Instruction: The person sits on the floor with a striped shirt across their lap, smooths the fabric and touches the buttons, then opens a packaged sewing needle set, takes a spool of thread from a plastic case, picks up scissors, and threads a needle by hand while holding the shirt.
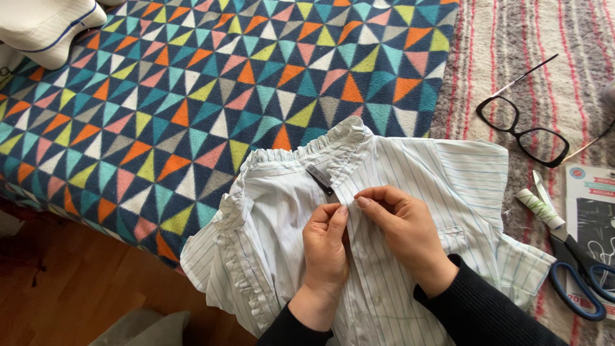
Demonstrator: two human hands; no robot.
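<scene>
Left hand (325,247), right hand (403,230) pinch striped, ruffle-collared cotton shirt (410,173) placket.

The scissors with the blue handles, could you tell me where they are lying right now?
In the head view, the scissors lie at the right edge on the striped cloth, beside the thread spool, below the glasses.

Left hand (325,247) and right hand (403,227) meet fingertip to fingertip, seemingly pinching, wrists angled inward.

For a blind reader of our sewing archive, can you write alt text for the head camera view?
Two hands, left hand and right hand, pinch the front placket of a white striped shirt with a ruffled collar, spread on a colourful triangle-patterned blanket. Glasses, a thread spool and blue-handled scissors lie to the right.
</scene>
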